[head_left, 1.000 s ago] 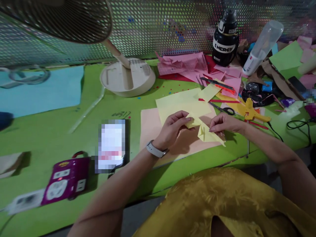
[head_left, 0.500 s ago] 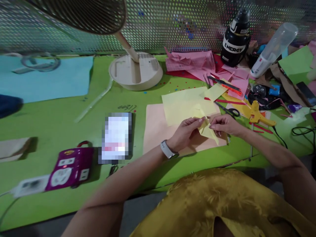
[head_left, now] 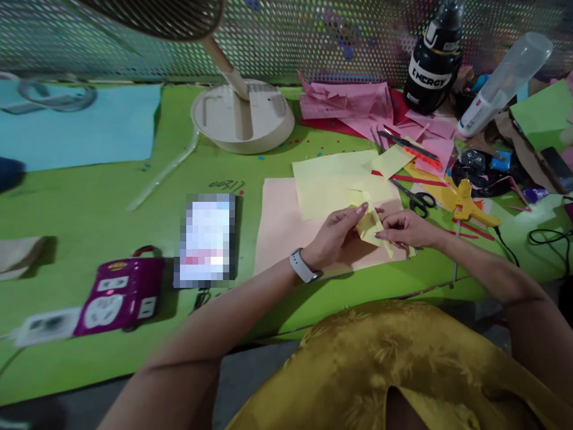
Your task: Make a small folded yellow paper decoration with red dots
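Note:
My left hand (head_left: 335, 237) and my right hand (head_left: 401, 229) pinch a small folded yellow paper piece (head_left: 370, 226) between them, just above a peach paper sheet (head_left: 280, 227) on the green table (head_left: 111, 221). My left wrist carries a grey watch. A larger pale yellow sheet (head_left: 331, 179) lies flat just behind my hands. Both hands have their fingers closed on the folded piece.
Black-handled scissors (head_left: 414, 197) and a yellow glue gun (head_left: 468, 206) lie right of my hands. A phone (head_left: 206, 237) and a purple power strip (head_left: 119, 297) sit to the left. Behind are a fan base (head_left: 242, 116), pink paper scraps (head_left: 344, 101), a black bottle (head_left: 433, 60) and a blue sheet (head_left: 85, 128).
My hands have drawn closer together on the yellow piece, folding it smaller. The camera view has shifted slightly.

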Tool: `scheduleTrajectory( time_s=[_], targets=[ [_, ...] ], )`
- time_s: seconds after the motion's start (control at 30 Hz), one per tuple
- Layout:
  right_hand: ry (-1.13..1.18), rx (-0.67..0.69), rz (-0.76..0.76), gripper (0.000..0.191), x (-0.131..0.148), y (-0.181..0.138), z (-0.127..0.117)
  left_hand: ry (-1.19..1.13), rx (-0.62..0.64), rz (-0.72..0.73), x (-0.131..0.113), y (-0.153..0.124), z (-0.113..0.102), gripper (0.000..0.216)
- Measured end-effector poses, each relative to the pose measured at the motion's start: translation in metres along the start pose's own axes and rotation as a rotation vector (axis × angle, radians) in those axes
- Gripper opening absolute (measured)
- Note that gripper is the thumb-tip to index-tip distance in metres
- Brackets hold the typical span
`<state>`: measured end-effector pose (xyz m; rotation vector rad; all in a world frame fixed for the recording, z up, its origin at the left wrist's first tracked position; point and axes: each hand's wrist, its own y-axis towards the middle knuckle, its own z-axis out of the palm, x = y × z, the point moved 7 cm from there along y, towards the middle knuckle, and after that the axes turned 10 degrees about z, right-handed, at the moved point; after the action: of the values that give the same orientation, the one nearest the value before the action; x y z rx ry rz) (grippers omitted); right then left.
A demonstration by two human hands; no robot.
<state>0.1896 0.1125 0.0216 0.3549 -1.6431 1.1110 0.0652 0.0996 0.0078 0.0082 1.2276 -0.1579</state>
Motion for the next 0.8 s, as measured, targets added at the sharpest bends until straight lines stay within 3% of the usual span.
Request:
scheduleTrajectory(
  time_s=[0.13,0.3,0.4,0.47,0.6,0.67,0.8],
  targets=[
    [0.000,-0.004,0.010,0.037,-0.001,0.001,0.000,0.065,0.007,0.019,-0.004,0.000,0.001,0.034],
    [-0.050,0.046,0.085,0.025,-0.006,-0.002,0.002,0.122,-0.131,0.089,-0.015,0.003,-0.011,0.032],
    [-0.111,0.085,0.078,0.025,-0.005,-0.007,0.001,0.103,-0.179,0.054,-0.015,0.005,-0.019,0.033],
    [-0.180,-0.023,-0.056,0.025,0.003,-0.009,-0.006,0.059,-0.210,0.014,-0.014,0.007,-0.024,0.034],
    [-0.424,-0.429,-0.568,0.021,0.029,-0.023,-0.021,0.026,-0.226,-0.047,-0.013,0.006,-0.024,0.036],
    [-0.566,-0.428,-0.717,0.026,0.030,-0.025,-0.012,0.030,-0.200,-0.078,-0.010,0.004,-0.019,0.037],
    [-0.699,-0.300,-0.805,0.022,0.023,-0.022,0.000,0.009,-0.145,-0.104,-0.004,0.000,-0.012,0.039]
  ],
)
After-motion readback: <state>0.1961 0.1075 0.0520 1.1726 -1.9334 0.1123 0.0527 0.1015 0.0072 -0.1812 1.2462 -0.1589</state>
